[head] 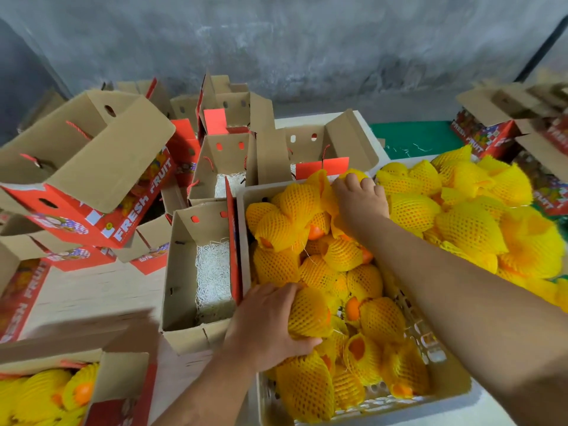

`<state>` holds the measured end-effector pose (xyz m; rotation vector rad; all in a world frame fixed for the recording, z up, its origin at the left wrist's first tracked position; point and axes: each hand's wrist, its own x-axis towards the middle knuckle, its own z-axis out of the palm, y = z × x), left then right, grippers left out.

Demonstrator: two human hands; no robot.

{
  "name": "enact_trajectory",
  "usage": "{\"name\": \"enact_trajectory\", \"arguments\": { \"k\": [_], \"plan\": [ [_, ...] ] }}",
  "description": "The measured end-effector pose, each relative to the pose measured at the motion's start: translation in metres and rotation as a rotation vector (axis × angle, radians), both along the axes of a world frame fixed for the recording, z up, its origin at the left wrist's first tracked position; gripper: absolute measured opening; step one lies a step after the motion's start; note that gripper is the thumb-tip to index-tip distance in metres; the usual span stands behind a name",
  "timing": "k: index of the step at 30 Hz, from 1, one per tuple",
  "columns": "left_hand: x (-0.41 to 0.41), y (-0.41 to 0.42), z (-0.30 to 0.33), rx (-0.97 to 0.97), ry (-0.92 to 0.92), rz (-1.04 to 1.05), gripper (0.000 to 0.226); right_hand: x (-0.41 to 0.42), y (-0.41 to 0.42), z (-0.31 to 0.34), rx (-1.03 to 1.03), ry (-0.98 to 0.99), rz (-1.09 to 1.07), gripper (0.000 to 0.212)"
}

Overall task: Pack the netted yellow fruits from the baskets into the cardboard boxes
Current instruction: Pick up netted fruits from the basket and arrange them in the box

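Observation:
A white plastic basket (pixel 451 385) in front of me is full of orange fruits wrapped in yellow foam nets (pixel 338 256). My left hand (pixel 264 327) grips one netted fruit (pixel 309 312) at the basket's left side. My right hand (pixel 361 199) reaches to the far edge and closes over another netted fruit (pixel 355 174). An open cardboard box (pixel 181 272) lined with white shredded paper stands just left of the basket. A second such open box (pixel 227 161) stands behind it.
A second basket heaped with netted fruits (pixel 470 216) lies to the right. Red "FRESH FRUIT" boxes (pixel 86 167) are stacked at the left and back. A box holding netted fruits (pixel 46 392) sits at the bottom left. A grey wall rises behind.

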<state>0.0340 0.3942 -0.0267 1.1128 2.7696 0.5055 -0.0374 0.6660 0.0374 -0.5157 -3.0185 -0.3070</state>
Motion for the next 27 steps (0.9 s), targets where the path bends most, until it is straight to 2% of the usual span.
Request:
{"name": "enact_trajectory", "arguments": {
  "k": [4,6,8,10,12,13,15,17,18,21,24,27],
  "plan": [
    [0.002,0.001,0.001,-0.005,-0.015,0.025,0.101,0.009,-0.008,-0.011,0.04,0.087,0.073,0.067],
    [0.001,0.001,0.006,0.013,-0.061,0.054,0.102,0.021,-0.016,-0.005,-0.074,0.195,0.031,0.073],
    [0.002,0.002,0.016,0.088,-0.144,0.069,0.092,0.039,-0.027,0.004,-0.254,0.308,0.01,0.077],
    [0.008,0.003,0.032,0.273,-0.326,0.141,0.07,0.06,-0.04,0.017,-0.561,0.435,0.026,0.075],
    [0.015,0.011,0.058,0.611,-0.559,0.32,0.051,0.08,-0.053,0.032,-0.907,0.554,0.077,0.062],
    [0.018,0.016,0.072,0.769,-0.638,0.416,0.049,0.091,-0.059,0.039,-1.023,0.62,0.101,0.054],
    [0.018,0.024,0.095,1.001,-0.722,0.54,0.063,0.11,-0.075,0.052,-1.175,0.754,0.107,0.045],
    [0.015,0.027,0.12,1.076,-0.793,0.526,0.061,0.125,-0.094,0.064,-1.3,0.844,0.095,0.043],
    [0.014,0.024,0.13,1.071,-0.814,0.489,0.062,0.13,-0.104,0.069,-1.36,0.871,0.099,0.042],
    [0.014,0.005,0.147,1.099,-0.933,0.448,0.099,0.144,-0.129,0.087,-1.523,0.845,0.13,0.035],
    [0.017,-0.023,0.15,1.177,-0.913,0.425,0.095,0.148,-0.154,0.098,-1.764,0.736,0.107,0.041],
    [0.016,-0.065,0.141,1.267,-0.861,0.377,0.087,0.149,-0.198,0.095,-1.744,0.719,0.131,0.043]
  ]
}}
